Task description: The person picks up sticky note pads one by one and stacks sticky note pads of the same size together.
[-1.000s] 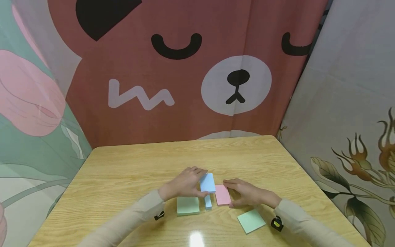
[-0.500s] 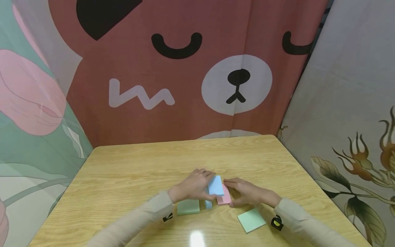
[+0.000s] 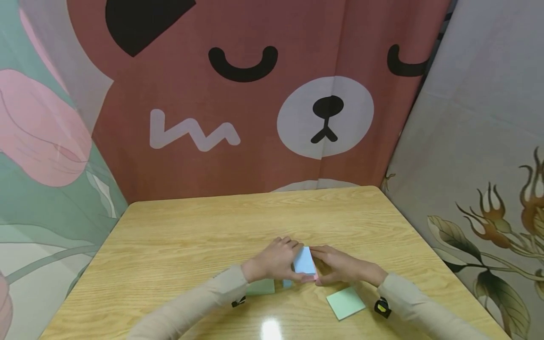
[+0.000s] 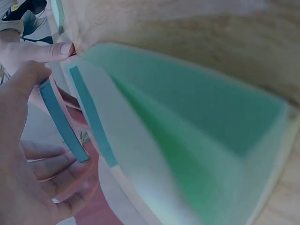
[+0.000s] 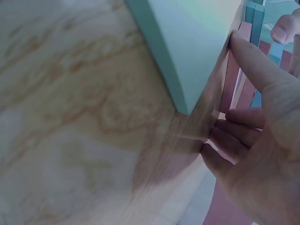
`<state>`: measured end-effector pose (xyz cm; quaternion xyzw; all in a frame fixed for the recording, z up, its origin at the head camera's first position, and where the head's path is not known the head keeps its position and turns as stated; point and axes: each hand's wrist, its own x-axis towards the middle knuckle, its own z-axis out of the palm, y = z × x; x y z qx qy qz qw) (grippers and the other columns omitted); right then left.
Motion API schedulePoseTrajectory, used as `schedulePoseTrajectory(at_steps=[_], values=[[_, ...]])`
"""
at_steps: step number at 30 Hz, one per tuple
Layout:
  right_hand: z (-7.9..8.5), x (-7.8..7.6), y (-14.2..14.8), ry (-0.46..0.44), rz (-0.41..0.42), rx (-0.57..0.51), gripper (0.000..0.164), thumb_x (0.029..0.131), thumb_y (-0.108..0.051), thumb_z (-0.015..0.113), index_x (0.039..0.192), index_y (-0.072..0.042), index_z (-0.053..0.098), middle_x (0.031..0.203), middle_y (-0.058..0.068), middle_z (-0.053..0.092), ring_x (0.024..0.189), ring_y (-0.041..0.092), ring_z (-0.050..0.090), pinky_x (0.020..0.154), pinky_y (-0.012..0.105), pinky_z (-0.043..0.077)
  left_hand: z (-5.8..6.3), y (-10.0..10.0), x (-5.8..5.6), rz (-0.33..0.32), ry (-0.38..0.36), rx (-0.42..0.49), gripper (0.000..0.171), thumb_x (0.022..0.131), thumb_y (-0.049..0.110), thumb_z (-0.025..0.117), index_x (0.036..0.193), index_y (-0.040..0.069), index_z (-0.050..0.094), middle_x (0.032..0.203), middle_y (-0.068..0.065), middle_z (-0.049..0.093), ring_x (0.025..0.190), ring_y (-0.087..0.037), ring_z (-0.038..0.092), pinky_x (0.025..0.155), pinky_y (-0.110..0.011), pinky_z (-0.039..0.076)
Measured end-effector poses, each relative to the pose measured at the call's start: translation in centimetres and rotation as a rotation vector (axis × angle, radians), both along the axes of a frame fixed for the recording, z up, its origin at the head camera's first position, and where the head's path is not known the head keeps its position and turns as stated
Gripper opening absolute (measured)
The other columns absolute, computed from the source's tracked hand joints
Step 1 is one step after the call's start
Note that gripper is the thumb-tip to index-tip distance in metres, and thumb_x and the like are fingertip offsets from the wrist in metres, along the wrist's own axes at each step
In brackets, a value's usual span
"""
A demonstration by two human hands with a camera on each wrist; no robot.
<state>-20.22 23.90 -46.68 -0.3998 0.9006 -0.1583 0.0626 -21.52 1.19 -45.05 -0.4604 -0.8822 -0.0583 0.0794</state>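
My left hand [image 3: 278, 259] grips a light blue sticky note pad [image 3: 304, 261] by its near and far edges, thumb towards me. In the left wrist view the held pad is tilted and off the table. Below it lies a pink sticky note pad [image 5: 231, 77], mostly hidden in the head view. My right hand [image 3: 340, 265] rests on the table and holds the pink pad at its right side, thumb at the near corner, fingers at the far one. A narrow blue pad [image 3: 287, 284] and a green pad [image 3: 261, 287] lie partly under my left forearm and hand.
A second green sticky note pad [image 3: 346, 303] lies turned at an angle in front of my right wrist. The wooden table [image 3: 204, 222] ends at a bear-printed curtain [image 3: 246, 170]. A floral curtain [image 3: 446, 118] hangs along the right side.
My left hand has carried the blue pad right and towards me, from above the narrow blue pad to over the pink one. The right hand has stayed in place.
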Motion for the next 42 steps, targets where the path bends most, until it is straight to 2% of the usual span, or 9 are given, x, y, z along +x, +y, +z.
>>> schedulePoseTrajectory(at_steps=[4, 10, 19, 25, 35, 42], values=[[0.0, 0.1, 0.1, -0.004, -0.009, 0.004, 0.083, 0.077, -0.048, 0.062, 0.135, 0.002, 0.029, 0.138, 0.016, 0.03, 0.122, 0.028, 0.031, 0.096, 0.044, 0.03, -0.3, 0.4, 0.1, 0.004, 0.013, 0.003, 0.085, 0.072, 0.073, 0.041, 0.123, 0.004, 0.049, 0.112, -0.006, 0.056, 0.102, -0.023, 0.049, 0.082, -0.043, 0.042], [-0.1, 0.3, 0.2, 0.03, -0.004, -0.011, 0.083, 0.077, -0.047, 0.062, 0.133, 0.006, 0.031, 0.137, 0.019, 0.029, 0.123, 0.031, 0.029, 0.096, 0.046, 0.029, -0.8, 0.6, 0.2, 0.01, 0.055, -0.059, 0.085, 0.074, 0.072, 0.039, 0.124, 0.004, 0.048, 0.113, -0.005, 0.055, 0.097, -0.018, 0.05, 0.078, -0.037, 0.044], [-0.2, 0.4, 0.3, -0.025, -0.014, -0.009, 0.081, 0.079, -0.047, 0.06, 0.134, 0.005, 0.03, 0.139, 0.018, 0.026, 0.126, 0.028, 0.025, 0.097, 0.045, 0.028, -1.7, 1.0, -0.1, 0.012, 0.102, -0.109, 0.083, 0.075, 0.072, 0.036, 0.124, 0.006, 0.049, 0.113, -0.004, 0.055, 0.096, -0.017, 0.05, 0.078, -0.034, 0.043], [-0.2, 0.3, 0.3, -0.022, -0.004, -0.021, 0.079, 0.079, -0.045, 0.061, 0.132, 0.005, 0.032, 0.139, 0.019, 0.026, 0.125, 0.029, 0.026, 0.096, 0.045, 0.03, -1.9, 1.2, -0.2, 0.005, 0.105, -0.119, 0.081, 0.075, 0.071, 0.038, 0.124, 0.007, 0.048, 0.114, -0.004, 0.054, 0.097, -0.017, 0.05, 0.078, -0.034, 0.043], [-0.2, 0.4, 0.4, -0.037, -0.021, 0.007, 0.081, 0.079, -0.047, 0.06, 0.133, 0.005, 0.031, 0.14, 0.018, 0.024, 0.126, 0.029, 0.024, 0.097, 0.044, 0.028, -1.5, 1.1, 0.0, 0.004, 0.093, -0.139, 0.082, 0.074, 0.071, 0.038, 0.125, 0.007, 0.046, 0.115, -0.004, 0.053, 0.098, -0.017, 0.049, 0.078, -0.034, 0.043], [0.0, 0.4, 0.2, -0.081, -0.028, 0.007, 0.081, 0.079, -0.049, 0.058, 0.135, 0.003, 0.029, 0.141, 0.018, 0.022, 0.127, 0.029, 0.023, 0.097, 0.045, 0.028, -1.8, 0.9, -0.1, -0.005, 0.092, -0.123, 0.086, 0.074, 0.073, 0.035, 0.128, 0.006, 0.044, 0.115, -0.005, 0.052, 0.098, -0.018, 0.048, 0.077, -0.036, 0.043]])
